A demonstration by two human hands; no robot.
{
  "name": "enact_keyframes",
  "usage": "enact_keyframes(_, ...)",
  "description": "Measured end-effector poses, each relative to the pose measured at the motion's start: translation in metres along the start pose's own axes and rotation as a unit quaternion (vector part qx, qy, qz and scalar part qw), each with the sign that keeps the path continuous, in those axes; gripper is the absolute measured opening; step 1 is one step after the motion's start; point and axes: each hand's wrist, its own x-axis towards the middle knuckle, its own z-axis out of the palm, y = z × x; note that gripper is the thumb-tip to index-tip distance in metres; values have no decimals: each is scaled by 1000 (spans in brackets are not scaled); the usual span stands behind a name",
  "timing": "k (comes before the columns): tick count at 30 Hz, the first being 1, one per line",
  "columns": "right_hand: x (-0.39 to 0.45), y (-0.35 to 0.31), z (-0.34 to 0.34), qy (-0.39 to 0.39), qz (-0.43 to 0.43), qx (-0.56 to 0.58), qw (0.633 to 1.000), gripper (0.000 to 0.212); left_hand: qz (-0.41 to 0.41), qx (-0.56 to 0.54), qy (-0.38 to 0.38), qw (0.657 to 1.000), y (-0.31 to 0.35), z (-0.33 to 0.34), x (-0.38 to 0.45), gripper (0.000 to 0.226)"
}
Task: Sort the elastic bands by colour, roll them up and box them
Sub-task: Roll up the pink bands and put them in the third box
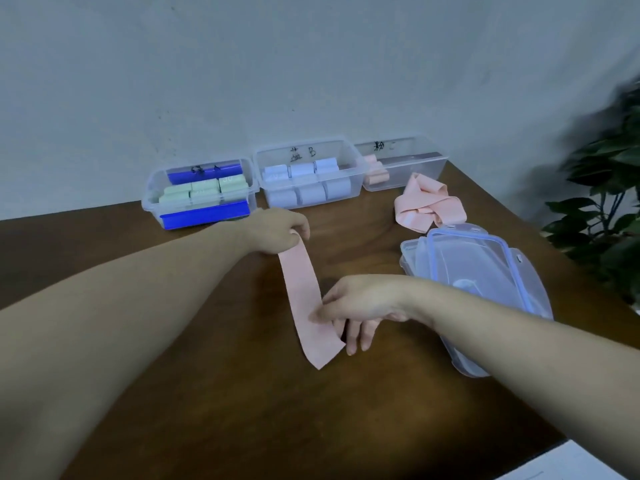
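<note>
A pink elastic band [304, 292] lies stretched flat along the brown table [214, 393]. My left hand [277, 230] grips its far end. My right hand [353, 306] pinches the band near its near end, fingers pointing down. A heap of loose pink bands [427, 206] lies behind. Three clear boxes stand against the wall: the left box [152, 199] holds green rolls [202, 192], the middle box [349, 157] holds pale blue rolls [308, 183], and the right box [433, 168] holds a few pink rolls [375, 173].
A stack of clear lids [485, 271] with blue rims lies on the right side of the table, partly under my right forearm. A leafy plant [602, 202] stands past the table's right edge. A white surface [568, 462] shows at the bottom right.
</note>
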Motion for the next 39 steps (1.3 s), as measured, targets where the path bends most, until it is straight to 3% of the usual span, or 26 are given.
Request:
enact_keyframes(5, -2, 10, -5, -19, 27, -85, 996, 38, 55, 41, 38, 997, 12, 12, 18, 30)
enact_keyframes(10, -3, 19, 0, 61, -8, -239, 969, 50, 28, 21, 155, 987, 5, 28, 3, 29)
enact_keyframes(14, -7, 32, 6, 135, -90, -230, 960, 49, 8, -53, 229, 972, 1, 41, -28, 24)
enact_keyframes(19, -20, 54, 17, 180, -237, -212, 931, 16, -22, -91, 231, 968, 14, 68, -86, 19)
enact_keyframes(25, -31, 72, 20, 171, -279, -350, 878, 46, 27, -113, 223, 968, 52, 93, -142, 16)
enact_keyframes(33, -28, 81, 51, 285, -364, -303, 833, 17, 76, -127, 179, 973, 76, 104, -180, 30)
enact_keyframes(39, -35, 81, 73, 304, -376, -284, 828, 22, 82, -98, 204, 971, 81, 109, -194, 30)
